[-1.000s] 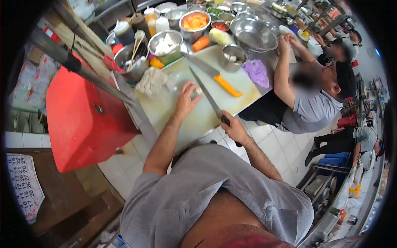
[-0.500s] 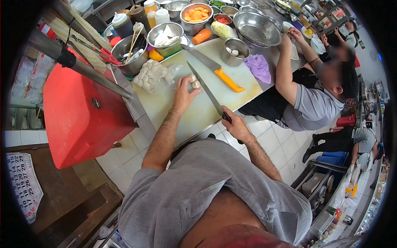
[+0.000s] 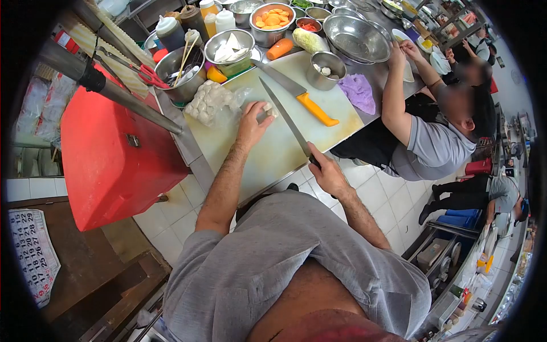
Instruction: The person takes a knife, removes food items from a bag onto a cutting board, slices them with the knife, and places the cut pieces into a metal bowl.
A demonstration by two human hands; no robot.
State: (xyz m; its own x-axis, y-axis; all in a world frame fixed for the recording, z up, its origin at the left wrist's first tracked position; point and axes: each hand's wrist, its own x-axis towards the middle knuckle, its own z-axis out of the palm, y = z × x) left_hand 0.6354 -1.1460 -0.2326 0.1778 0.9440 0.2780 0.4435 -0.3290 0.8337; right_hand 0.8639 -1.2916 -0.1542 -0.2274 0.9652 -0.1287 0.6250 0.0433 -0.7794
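Note:
My left hand (image 3: 253, 124) is at the middle of the white cutting board (image 3: 231, 157), its fingers closed round a small white mushroom (image 3: 270, 111). In my right hand (image 3: 330, 176) is the dark handle of a long knife (image 3: 286, 121). The blade points away from me and lies just right of the mushroom; whether it touches cannot be told. To the right lies a second knife with a yellow handle (image 3: 317, 108). A steel pot (image 3: 326, 81) with white pieces stands behind it. Left of my hand is a clear plastic bag (image 3: 212, 104) of whitish lumps.
At the back stand bowls of sliced carrot (image 3: 272, 21) and white wedges (image 3: 231, 49), a whole carrot (image 3: 279, 49), and a large steel bowl (image 3: 356, 39). A purple cloth (image 3: 358, 93) lies at right, near a co-worker (image 3: 433, 139). A red box (image 3: 117, 154) stands left.
My left fingers have shifted on the mushroom, which shows differently at their tips. The right hand and knife have barely moved.

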